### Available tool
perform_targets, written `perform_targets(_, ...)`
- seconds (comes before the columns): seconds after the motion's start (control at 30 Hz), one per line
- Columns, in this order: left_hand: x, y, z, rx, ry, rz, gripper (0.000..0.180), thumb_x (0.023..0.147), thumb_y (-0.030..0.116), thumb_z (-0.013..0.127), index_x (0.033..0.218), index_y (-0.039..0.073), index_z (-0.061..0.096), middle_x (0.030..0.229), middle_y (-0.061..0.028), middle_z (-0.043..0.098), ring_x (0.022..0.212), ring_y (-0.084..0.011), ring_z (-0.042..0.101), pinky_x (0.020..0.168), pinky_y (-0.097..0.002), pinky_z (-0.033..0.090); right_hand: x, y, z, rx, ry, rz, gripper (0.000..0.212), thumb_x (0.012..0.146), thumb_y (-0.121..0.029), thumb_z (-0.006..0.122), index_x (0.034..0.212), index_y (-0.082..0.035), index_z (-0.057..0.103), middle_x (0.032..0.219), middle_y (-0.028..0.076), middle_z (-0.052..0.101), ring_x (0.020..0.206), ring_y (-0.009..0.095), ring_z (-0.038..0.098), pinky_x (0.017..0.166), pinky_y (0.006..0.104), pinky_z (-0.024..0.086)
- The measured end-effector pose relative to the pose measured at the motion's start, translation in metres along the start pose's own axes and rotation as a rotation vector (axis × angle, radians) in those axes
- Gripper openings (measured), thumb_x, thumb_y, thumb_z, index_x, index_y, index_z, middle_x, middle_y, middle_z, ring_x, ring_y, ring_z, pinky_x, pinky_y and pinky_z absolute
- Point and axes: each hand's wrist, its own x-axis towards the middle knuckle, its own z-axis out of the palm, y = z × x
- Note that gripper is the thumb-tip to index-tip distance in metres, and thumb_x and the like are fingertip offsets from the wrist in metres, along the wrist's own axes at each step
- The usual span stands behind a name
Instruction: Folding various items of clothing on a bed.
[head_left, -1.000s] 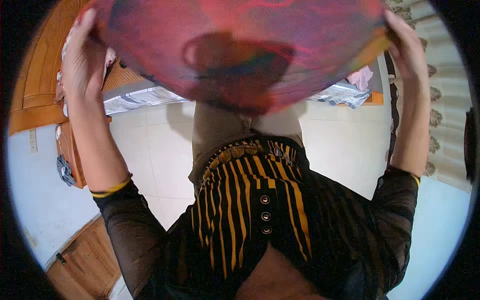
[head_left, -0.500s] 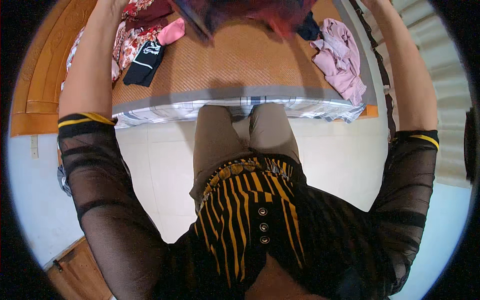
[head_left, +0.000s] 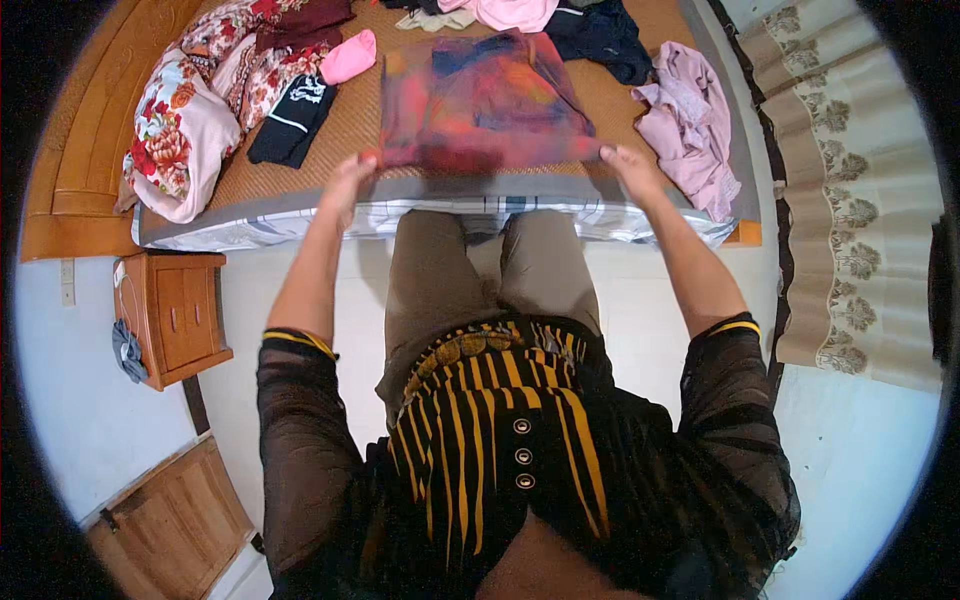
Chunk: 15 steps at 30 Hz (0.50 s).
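Observation:
A sheer garment (head_left: 480, 105) patterned in red, purple and orange is spread above the woven mat (head_left: 440, 188) on the bed. Its exact kind I cannot make out, and its near edge is blurred by motion. My left hand (head_left: 347, 183) is closed on the near left corner. My right hand (head_left: 630, 170) pinches the near right corner, so the edge is stretched between them. Both hands are close to the front edge of the bed. Just right of the garment lies a crumpled light pink garment (head_left: 685, 130). To its left is a black folded piece (head_left: 293, 120) with a white print.
A floral quilt (head_left: 165, 150) is heaped on the bed's left side. A pink cloth (head_left: 350, 57) and dark clothes (head_left: 605, 40) lie farther back. The carved wooden headboard (head_left: 85, 140) stands left, above a small wooden nightstand (head_left: 178, 320). A patterned curtain (head_left: 835, 220) hangs at right.
Both hands have come down and toward me from the top of the view, bringing the garment from raised in the air down to the mat, spread out.

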Motion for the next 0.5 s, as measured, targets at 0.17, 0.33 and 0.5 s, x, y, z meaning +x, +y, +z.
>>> perform_targets(0.17,-0.072,-0.054,-0.004,-0.063,0.012,-0.053,0.026,0.086,0.019,0.051,0.107,0.006,0.058,0.102,0.0001,0.06,0.095,-0.0099,0.05,0.085,-0.026,0.035,-0.074,0.009,0.03,0.14,-0.109,0.207,0.031,0.087,-0.03,0.053,0.098,-0.002,0.061,0.092,0.0,0.06,0.086,0.007,0.05,0.083,0.0241,0.037)
perform_targets(0.33,-0.117,-0.062,-0.003,-0.081,0.0,-0.125,0.025,0.086,0.019,0.052,0.107,0.007,0.059,0.1,0.0018,0.06,0.089,-0.0077,0.05,0.079,-0.024,0.036,-0.121,-0.005,0.034,0.136,-0.184,0.289,0.031,0.088,-0.029,0.052,0.1,-0.002,0.061,0.09,-0.001,0.06,0.085,0.007,0.051,0.081,0.024,0.039)
perform_targets(0.5,-0.109,-0.061,-0.016,-0.073,-0.052,-0.155,0.026,0.085,0.022,0.055,0.106,0.008,0.059,0.091,0.0043,0.06,0.078,-0.0046,0.049,0.068,-0.0209,0.036,-0.113,-0.034,0.028,0.045,-0.395,0.405,0.032,0.087,-0.035,0.052,0.083,-0.004,0.059,0.08,0.004,0.064,0.072,0.009,0.055,0.072,0.0242,0.043)
